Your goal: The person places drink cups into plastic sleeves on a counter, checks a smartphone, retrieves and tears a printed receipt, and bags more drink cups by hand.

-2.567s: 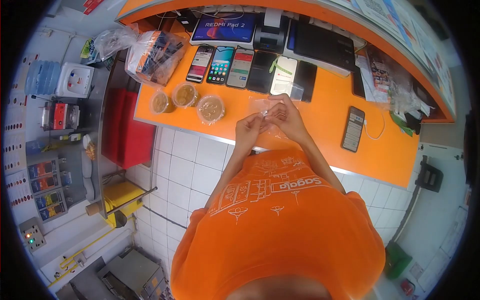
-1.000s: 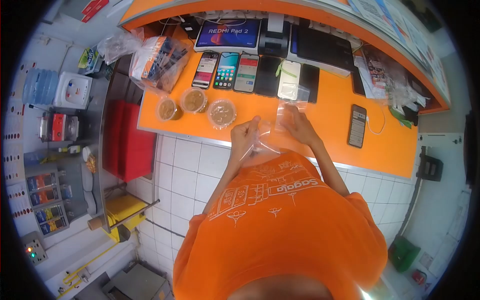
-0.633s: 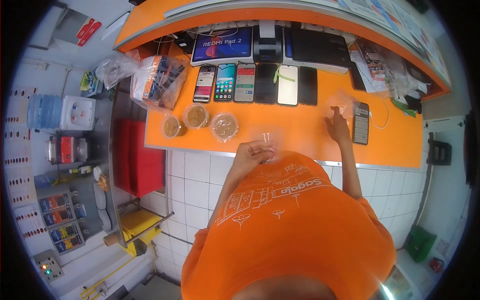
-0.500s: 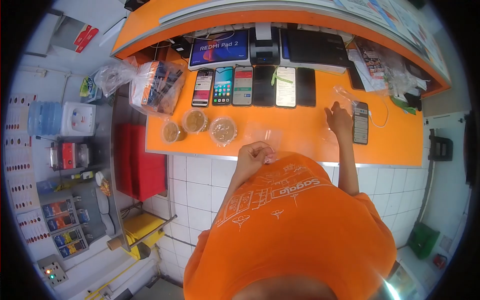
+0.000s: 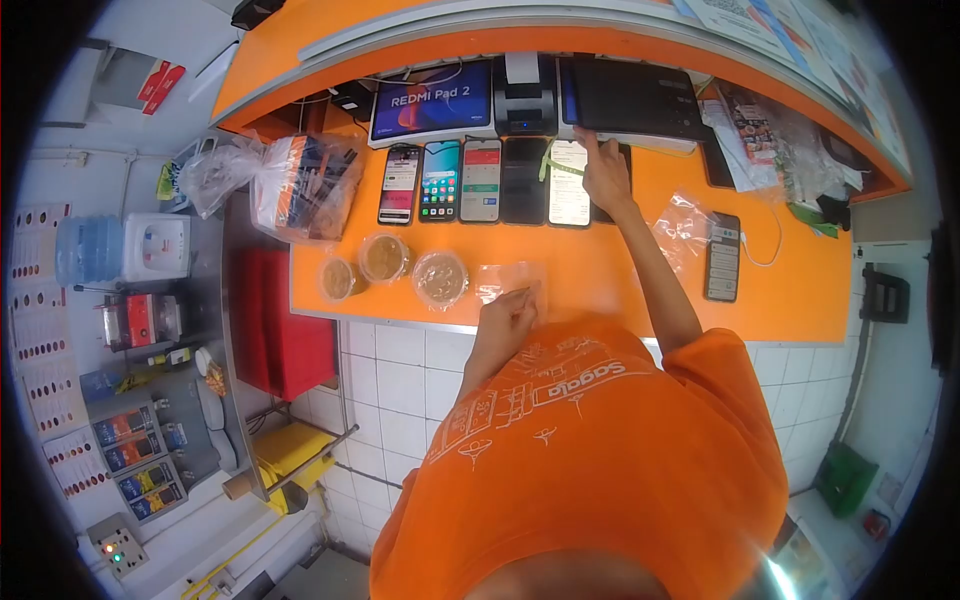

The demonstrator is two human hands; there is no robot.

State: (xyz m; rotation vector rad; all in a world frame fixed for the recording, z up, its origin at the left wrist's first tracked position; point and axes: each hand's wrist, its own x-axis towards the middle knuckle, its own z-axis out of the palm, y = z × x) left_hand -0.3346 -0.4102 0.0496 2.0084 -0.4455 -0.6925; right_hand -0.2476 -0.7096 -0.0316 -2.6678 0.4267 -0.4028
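Near the counter's front edge, my left hand (image 5: 508, 318) is closed on a clear plastic bag (image 5: 522, 277), which lies flat on the orange surface. My right hand (image 5: 605, 175) reaches to the back with its fingers stretched out, over the right side of a phone with a bright white screen (image 5: 570, 205). A green strip (image 5: 562, 165) lies across that phone. Partly covered by the hand is a dark phone (image 5: 626, 160) beside it. Three lidded round tubs, the nearest tub (image 5: 440, 280) among them, stand left of my left hand.
Several phones lie in a row, including a phone with a teal screen (image 5: 440, 180). Behind them stand a tablet box (image 5: 432, 100) and a small black printer (image 5: 525, 105). A wrapped bundle (image 5: 305, 190) sits left; crumpled clear plastic (image 5: 680, 230) and a cabled phone (image 5: 722, 258) lie right.
My right hand has moved left and away from me, from beside the cabled phone to the white-screen phone. The crumpled plastic now lies apart from it. My left hand has stayed near the edge.
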